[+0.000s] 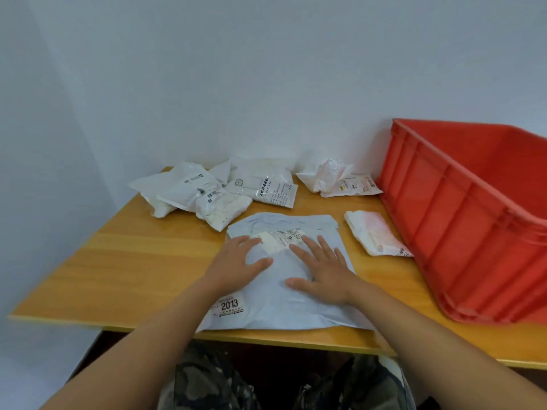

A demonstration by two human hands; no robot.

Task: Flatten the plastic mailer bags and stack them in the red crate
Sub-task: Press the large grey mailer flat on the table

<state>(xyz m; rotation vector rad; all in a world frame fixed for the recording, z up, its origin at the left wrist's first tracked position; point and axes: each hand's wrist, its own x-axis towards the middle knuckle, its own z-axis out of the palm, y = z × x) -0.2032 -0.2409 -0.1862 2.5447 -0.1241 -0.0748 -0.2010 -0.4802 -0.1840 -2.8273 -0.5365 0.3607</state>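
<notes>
A large pale grey mailer bag (284, 303) lies spread on the wooden table in front of me, a shipping label near its far end. My left hand (236, 261) and my right hand (322, 267) both rest palm down on it, fingers spread, holding nothing. The red crate (461, 214) stands at the right of the table, its open top facing up; what lies inside it is hidden from here.
Several crumpled white mailer bags (213, 190) lie in a heap at the back of the table (118, 261), another crumpled one (331, 176) beside the crate, and a small folded bag (376, 235) at the crate's foot. White walls stand close behind and to the left.
</notes>
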